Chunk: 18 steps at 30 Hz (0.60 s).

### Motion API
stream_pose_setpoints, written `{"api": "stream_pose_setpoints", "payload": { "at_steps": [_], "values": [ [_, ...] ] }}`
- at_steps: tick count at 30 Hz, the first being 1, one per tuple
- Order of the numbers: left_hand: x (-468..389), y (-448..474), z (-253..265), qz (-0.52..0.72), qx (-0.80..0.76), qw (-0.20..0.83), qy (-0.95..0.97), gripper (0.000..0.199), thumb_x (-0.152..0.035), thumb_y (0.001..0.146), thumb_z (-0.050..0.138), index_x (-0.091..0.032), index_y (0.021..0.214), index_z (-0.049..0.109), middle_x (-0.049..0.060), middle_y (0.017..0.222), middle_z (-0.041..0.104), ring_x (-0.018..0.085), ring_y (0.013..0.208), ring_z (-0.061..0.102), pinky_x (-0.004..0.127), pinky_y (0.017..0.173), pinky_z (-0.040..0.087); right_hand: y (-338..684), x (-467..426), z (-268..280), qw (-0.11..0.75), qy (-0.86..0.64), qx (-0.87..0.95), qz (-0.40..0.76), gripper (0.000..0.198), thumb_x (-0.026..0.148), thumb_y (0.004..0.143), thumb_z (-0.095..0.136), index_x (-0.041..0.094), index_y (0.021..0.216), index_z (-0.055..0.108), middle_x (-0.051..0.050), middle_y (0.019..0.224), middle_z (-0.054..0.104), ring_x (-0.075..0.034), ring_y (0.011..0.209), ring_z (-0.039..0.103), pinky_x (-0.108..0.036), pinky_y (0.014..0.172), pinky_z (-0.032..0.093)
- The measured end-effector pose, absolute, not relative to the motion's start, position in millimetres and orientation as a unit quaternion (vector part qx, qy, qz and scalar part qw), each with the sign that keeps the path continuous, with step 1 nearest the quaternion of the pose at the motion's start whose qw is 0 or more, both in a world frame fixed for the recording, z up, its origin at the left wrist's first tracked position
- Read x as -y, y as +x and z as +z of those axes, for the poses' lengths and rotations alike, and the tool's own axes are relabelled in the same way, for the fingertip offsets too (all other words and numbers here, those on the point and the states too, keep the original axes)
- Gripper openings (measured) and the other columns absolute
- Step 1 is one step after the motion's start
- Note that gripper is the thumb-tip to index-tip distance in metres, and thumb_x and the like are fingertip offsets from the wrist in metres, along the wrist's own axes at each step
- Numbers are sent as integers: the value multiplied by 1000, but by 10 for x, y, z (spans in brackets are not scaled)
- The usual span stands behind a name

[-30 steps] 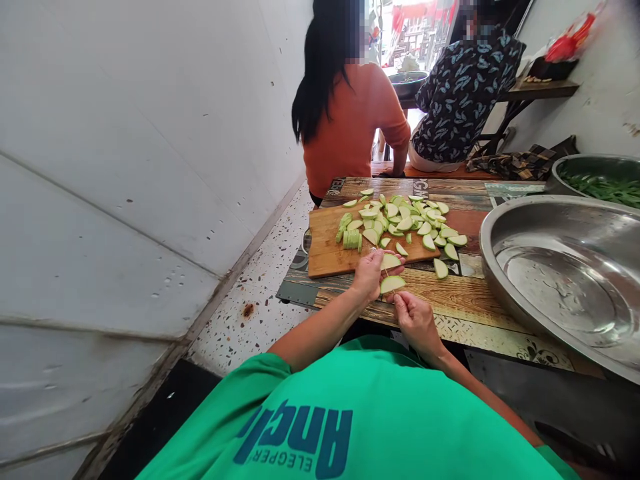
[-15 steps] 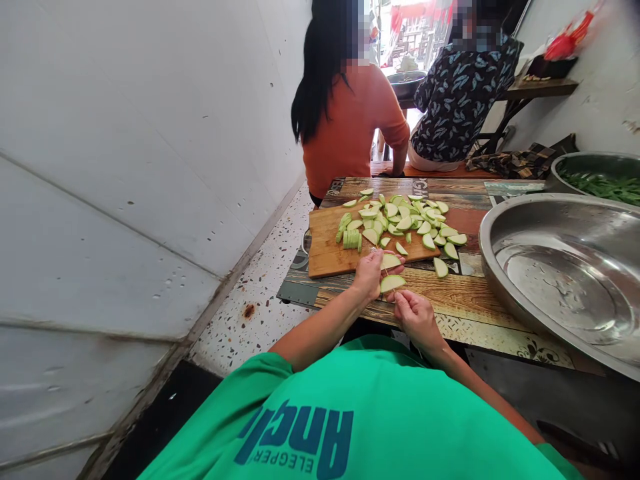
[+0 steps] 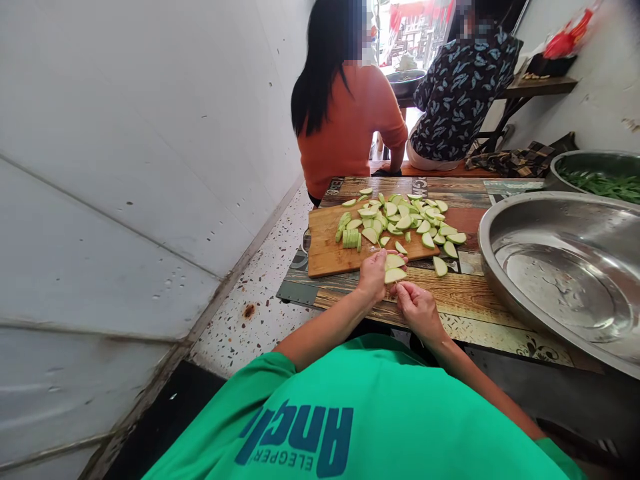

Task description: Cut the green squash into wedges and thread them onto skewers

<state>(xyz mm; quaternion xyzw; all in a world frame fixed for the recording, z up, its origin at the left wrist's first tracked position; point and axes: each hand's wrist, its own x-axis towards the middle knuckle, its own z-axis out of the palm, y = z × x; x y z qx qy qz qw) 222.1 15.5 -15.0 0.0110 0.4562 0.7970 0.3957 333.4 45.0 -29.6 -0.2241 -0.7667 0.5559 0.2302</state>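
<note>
Over a plank-patterned table (image 3: 460, 297) beside a white wall (image 3: 125, 133), the left hand (image 3: 373, 275) holds 2 green-edged slices (image 3: 395, 275); the right hand (image 3: 418, 309) pinches a barely visible stick (image 3: 397, 283). The frame cuts off a steel basin (image 3: 575, 267).

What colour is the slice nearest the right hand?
The slice is whitish with a green edge; see the head view.

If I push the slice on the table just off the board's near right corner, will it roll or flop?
The loose slice probably won't roll, since it lies flat. It's likely firm rather than floppy, as the slices by the left hand keep their half-moon shape. It looks small, so maybe light.
</note>
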Motion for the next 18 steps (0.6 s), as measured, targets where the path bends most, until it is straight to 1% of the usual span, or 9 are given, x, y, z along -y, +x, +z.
{"api": "stream_pose_setpoints", "payload": {
  "at_steps": [3,4,6,8,10,11,12,14,18],
  "values": [
    [-116,2149,-205,761,-519,386,43,29,-36,92,49,-10,92,63,9,80,70,19,76,69,31,74,54,3376,-512,-316,234,-219,792,519,32,41,86,45,17,72,61,2,50,46,-12,47,42,-24,47,32],
    [-83,2100,-206,748,-554,361,63,29,-35,93,48,-10,97,63,10,85,71,19,78,69,32,76,54,3396,-537,-333,232,-222,795,515,33,42,87,44,17,74,62,3,50,45,-12,47,42,-24,48,32],
    [-4,1959,-161,704,-641,266,149,27,-26,93,47,-12,110,61,13,102,70,19,89,68,34,85,52,3444,-590,-377,232,-234,796,507,34,43,87,44,16,77,63,3,50,44,-12,47,42,-25,48,32],
    [57,1779,-65,599,-732,138,294,30,-16,90,48,-14,118,60,14,120,65,20,107,63,35,98,44,3487,-639,-426,235,-250,793,503,35,43,88,44,16,79,64,3,50,43,-12,46,41,-24,47,31],
    [62,1597,42,431,-796,34,423,37,-9,86,48,-17,121,60,13,132,58,23,125,51,40,108,33,3517,-670,-467,236,-259,789,505,36,44,87,44,15,79,64,3,50,43,-12,46,41,-24,47,31],
    [41,1517,83,346,-815,0,464,40,-7,85,48,-18,122,59,12,135,56,24,129,46,42,110,29,3527,-676,-481,236,-261,787,507,36,44,87,44,15,79,64,3,50,43,-13,46,41,-24,47,31],
    [8,1448,111,273,-828,-26,489,42,-7,85,48,-20,123,59,12,136,55,25,132,42,45,112,25,3533,-677,-492,236,-262,785,509,36,44,87,44,15,79,64,3,50,43,-13,46,41,-24,47,31],
    [-75,1348,125,167,-843,-51,509,41,-6,86,45,-22,121,60,11,131,59,26,130,43,50,112,18,3541,-670,-506,235,-264,781,516,36,45,87,44,16,80,63,3,49,43,-12,46,42,-24,47,31],
    [-190,1262,84,90,-856,-50,507,38,-7,89,37,-22,109,65,9,107,68,24,110,57,53,110,14,3552,-662,-525,231,-263,772,531,35,45,87,43,16,79,62,4,50,43,-12,46,41,-24,46,31]
  ]
}}
